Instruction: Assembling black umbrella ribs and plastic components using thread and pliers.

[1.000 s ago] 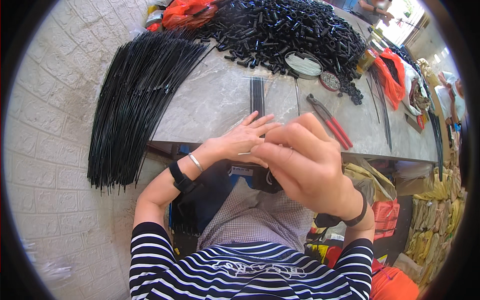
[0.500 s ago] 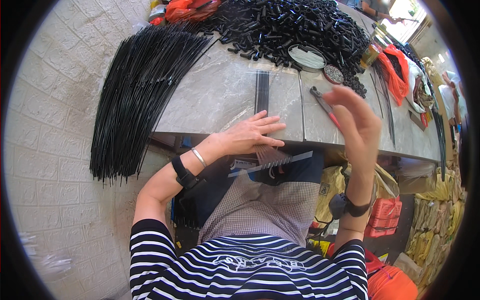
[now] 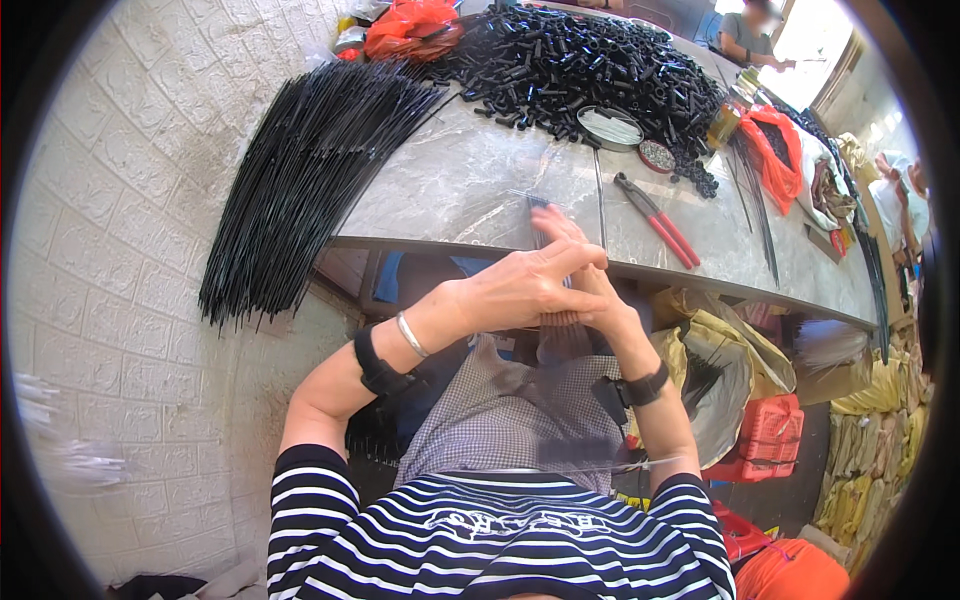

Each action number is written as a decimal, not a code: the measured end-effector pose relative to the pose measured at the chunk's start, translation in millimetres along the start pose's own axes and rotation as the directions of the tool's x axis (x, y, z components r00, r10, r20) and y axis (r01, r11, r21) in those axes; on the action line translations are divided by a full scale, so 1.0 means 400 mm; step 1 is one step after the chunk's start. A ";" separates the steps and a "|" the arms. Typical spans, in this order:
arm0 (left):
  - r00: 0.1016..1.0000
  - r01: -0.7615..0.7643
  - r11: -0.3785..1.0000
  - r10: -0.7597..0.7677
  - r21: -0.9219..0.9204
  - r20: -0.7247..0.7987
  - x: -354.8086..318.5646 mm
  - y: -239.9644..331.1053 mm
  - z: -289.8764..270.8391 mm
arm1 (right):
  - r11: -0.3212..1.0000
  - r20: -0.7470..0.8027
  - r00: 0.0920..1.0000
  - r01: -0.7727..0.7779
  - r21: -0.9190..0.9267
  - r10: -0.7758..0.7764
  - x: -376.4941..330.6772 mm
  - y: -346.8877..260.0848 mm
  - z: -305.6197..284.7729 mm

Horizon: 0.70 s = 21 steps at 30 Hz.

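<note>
My left hand (image 3: pixel 520 288) and my right hand (image 3: pixel 600 295) meet at the table's front edge, fingers overlapping and closed around a bundle of thin dark rods (image 3: pixel 566 343). The far end of the bundle lies on the grey table; the near part hangs over my lap, blurred by motion. Its dark near end (image 3: pixel 580 450) is close to my shirt. Where the hands overlap, the rods and some fingertips are hidden. Right of my hands lie pliers with red handles (image 3: pixel 668 232), untouched.
A thick sheaf of black rods (image 3: pixel 310 170) overhangs the left table edge (image 3: pixel 440 243). Behind are a heap of black tubular pieces (image 3: pixel 600 70), a dish of thin pale pins (image 3: pixel 610 128) and a red-rimmed dish (image 3: pixel 656 155). An open sack (image 3: pixel 715 390) stands below right.
My right hand has come down from above the pliers to the rods beside my left hand. The rods have shifted toward my body, over my lap.
</note>
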<state>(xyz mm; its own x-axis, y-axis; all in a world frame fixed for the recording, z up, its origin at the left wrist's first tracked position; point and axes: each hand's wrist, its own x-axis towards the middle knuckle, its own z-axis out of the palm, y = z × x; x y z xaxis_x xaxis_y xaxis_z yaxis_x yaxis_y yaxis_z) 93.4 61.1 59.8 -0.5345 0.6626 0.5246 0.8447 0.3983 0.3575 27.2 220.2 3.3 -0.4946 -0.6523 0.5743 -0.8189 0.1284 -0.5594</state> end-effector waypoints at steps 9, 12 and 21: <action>0.522 0.053 0.289 -0.824 -0.956 -0.220 -0.156 0.026 0.197 | 0.988 0.016 0.998 -0.060 0.142 0.058 -0.020 -0.040 -0.052; 0.470 0.024 -0.240 -0.854 -0.971 0.223 -0.148 0.000 0.294 | 0.970 0.084 0.994 -0.082 0.230 0.064 -0.043 -0.015 -0.073; 0.338 -0.519 -0.458 -0.886 -0.722 0.319 -0.003 -0.050 0.320 | 0.784 0.181 0.973 -0.224 0.580 0.144 -0.177 -0.056 -0.114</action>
<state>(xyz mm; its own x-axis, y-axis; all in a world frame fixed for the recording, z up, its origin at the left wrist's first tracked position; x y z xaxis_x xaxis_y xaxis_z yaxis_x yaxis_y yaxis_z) 80.8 133.7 -46.9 -0.9196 0.0734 -0.3860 -0.1296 -0.9840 0.1218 67.2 297.5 2.4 -0.5462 -0.7516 0.3698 -0.3621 -0.1863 -0.9133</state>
